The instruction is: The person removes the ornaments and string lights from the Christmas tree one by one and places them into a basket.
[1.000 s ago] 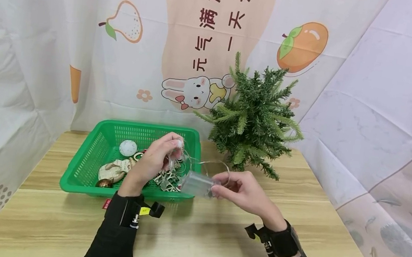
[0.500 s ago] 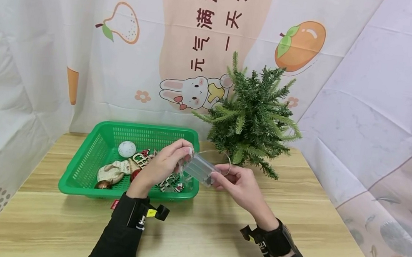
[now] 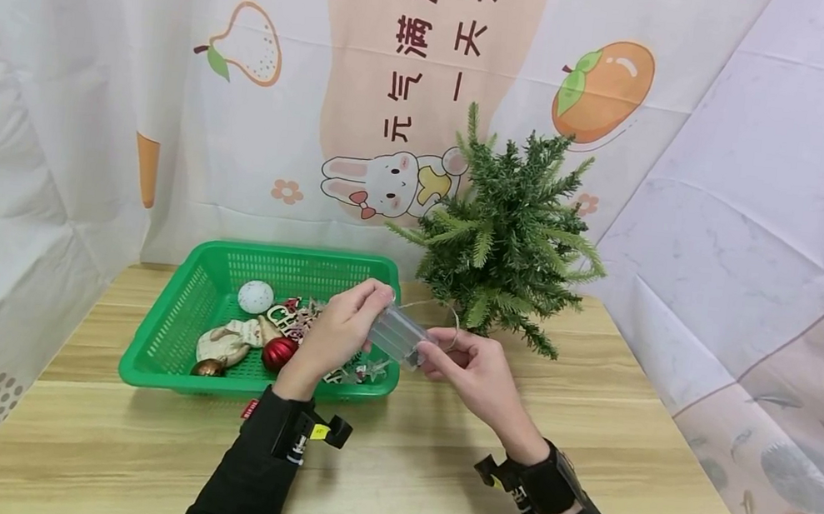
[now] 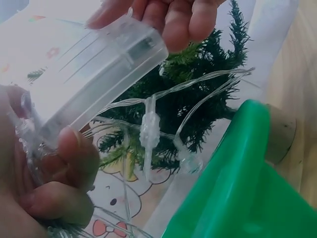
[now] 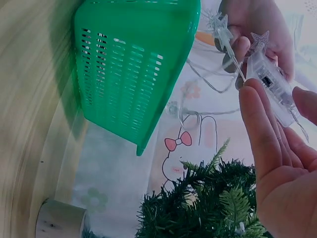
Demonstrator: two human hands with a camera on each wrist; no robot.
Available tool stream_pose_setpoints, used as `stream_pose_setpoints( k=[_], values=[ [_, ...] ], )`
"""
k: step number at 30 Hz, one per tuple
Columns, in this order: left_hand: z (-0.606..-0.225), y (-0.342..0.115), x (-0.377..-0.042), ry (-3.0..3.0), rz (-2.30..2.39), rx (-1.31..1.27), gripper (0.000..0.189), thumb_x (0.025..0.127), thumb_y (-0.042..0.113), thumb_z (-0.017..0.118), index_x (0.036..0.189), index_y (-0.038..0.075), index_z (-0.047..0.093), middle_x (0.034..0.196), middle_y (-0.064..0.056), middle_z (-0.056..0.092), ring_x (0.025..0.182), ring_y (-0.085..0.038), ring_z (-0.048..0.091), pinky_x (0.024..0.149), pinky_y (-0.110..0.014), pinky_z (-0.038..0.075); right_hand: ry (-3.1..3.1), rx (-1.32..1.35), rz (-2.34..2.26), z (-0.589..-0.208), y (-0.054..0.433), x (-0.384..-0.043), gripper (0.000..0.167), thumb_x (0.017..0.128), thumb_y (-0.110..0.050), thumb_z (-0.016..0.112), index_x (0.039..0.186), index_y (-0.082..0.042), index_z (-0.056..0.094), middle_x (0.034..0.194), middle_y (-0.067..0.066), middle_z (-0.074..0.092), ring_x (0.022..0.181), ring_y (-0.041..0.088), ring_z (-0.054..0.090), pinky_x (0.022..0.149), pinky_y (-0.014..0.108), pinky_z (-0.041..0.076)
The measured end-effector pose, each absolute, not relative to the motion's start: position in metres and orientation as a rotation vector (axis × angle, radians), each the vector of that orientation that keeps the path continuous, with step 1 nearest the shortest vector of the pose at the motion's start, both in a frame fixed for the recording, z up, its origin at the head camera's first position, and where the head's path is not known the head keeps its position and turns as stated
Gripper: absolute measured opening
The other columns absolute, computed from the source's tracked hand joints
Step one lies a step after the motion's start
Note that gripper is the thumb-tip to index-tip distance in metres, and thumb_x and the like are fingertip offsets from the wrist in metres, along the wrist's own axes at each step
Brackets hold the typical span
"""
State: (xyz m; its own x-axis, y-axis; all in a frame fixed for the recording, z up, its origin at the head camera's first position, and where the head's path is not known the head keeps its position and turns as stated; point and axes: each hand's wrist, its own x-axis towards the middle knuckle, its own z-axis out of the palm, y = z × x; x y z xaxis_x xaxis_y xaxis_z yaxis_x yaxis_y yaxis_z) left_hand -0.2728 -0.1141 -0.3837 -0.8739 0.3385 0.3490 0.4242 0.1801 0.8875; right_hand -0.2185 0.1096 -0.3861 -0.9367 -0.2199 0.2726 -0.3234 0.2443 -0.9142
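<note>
A clear plastic battery box (image 3: 398, 338) of a string of lights is held between both hands above the basket's right end. My left hand (image 3: 334, 334) grips its left end together with bunched clear wire. At the other end, my right hand (image 3: 478, 375) pinches the box between thumb and fingers. A small dark switch shows on the box (image 5: 271, 82) in the right wrist view. Clear star-shaped lights (image 5: 260, 42) lie beside the left hand's fingers. In the left wrist view, loops of wire with clear bulbs (image 4: 149, 130) hang below the box.
A green plastic basket (image 3: 217, 386) contains a white ball (image 3: 255, 297), a red ball (image 3: 279, 354), a brown ball (image 3: 208, 367) and wooden ornaments. A small artificial fir tree (image 3: 512, 234) stands at the back right of the wooden table (image 3: 387, 489), before a printed curtain.
My left hand, with the bunched wire, has moved right onto the battery box's end. The box has tilted, its right end lower. More of the basket's contents, including the red ball, now shows.
</note>
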Motion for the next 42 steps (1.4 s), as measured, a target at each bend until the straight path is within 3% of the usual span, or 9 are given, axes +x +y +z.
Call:
stream_pose_setpoints(
  k=[5,9,18,31,37,42],
  values=[
    [-0.385,-0.109,-0.271,-2.282,-1.748,-0.671,0.045,0.107,0.053,0.043,0.102,0.015,0.066,0.075,-0.003,0.06,0.055,-0.023,0.056,0.05,-0.036,0.049,-2.382,0.569,1.793,-0.391,0.105,-0.216,0.023,0.096,-0.015,0.073,0.113,0.0,0.072,0.09,0.011,0.075,0.075,0.028,0.074,0.071,0.044,0.061],
    [-0.386,-0.107,-0.271,-2.171,-1.676,-0.611,0.04,0.107,0.046,0.048,0.09,0.015,0.066,0.069,0.0,0.058,0.061,-0.017,0.055,0.054,-0.033,0.044,-2.382,0.621,1.761,-0.393,0.1,-0.213,0.02,0.094,-0.013,0.075,0.112,-0.003,0.074,0.092,0.009,0.076,0.074,0.022,0.074,0.07,0.04,0.062],
    [-0.384,-0.113,-0.268,-2.046,-1.618,-0.607,0.032,0.106,0.037,0.057,0.084,0.016,0.068,0.062,0.002,0.052,0.051,-0.017,0.044,0.049,-0.03,0.033,-2.422,0.762,1.662,-0.395,0.093,-0.209,0.023,0.092,-0.014,0.078,0.113,-0.008,0.074,0.093,0.002,0.076,0.073,0.017,0.072,0.065,0.034,0.06],
    [-0.351,-0.145,-0.274,-2.07,-1.447,-0.669,0.03,0.104,0.035,0.06,0.084,0.015,0.07,0.054,0.001,0.04,0.044,-0.016,0.036,0.042,-0.029,0.027,-2.437,0.915,1.55,-0.387,0.09,-0.206,0.023,0.095,-0.007,0.073,0.117,-0.002,0.072,0.105,0.008,0.075,0.091,0.019,0.073,0.079,0.035,0.06],
    [-0.321,-0.164,-0.291,-2.189,-1.098,-0.85,0.024,0.1,0.029,0.061,0.082,0.015,0.068,0.053,0.006,0.041,0.044,-0.013,0.035,0.045,-0.029,0.024,-2.487,1.108,1.256,-0.392,0.096,-0.211,0.023,0.099,-0.016,0.069,0.121,-0.01,0.073,0.117,0.0,0.073,0.107,0.013,0.069,0.093,0.036,0.056],
    [-0.316,-0.172,-0.31,-2.314,-0.848,-0.995,0.021,0.099,0.026,0.059,0.084,0.015,0.069,0.055,0.006,0.041,0.047,-0.013,0.033,0.048,-0.03,0.024,-2.526,1.26,0.946,-0.397,0.094,-0.211,0.023,0.099,-0.017,0.069,0.12,-0.01,0.072,0.121,0.003,0.072,0.117,0.02,0.065,0.1,0.033,0.051]
  ],
)
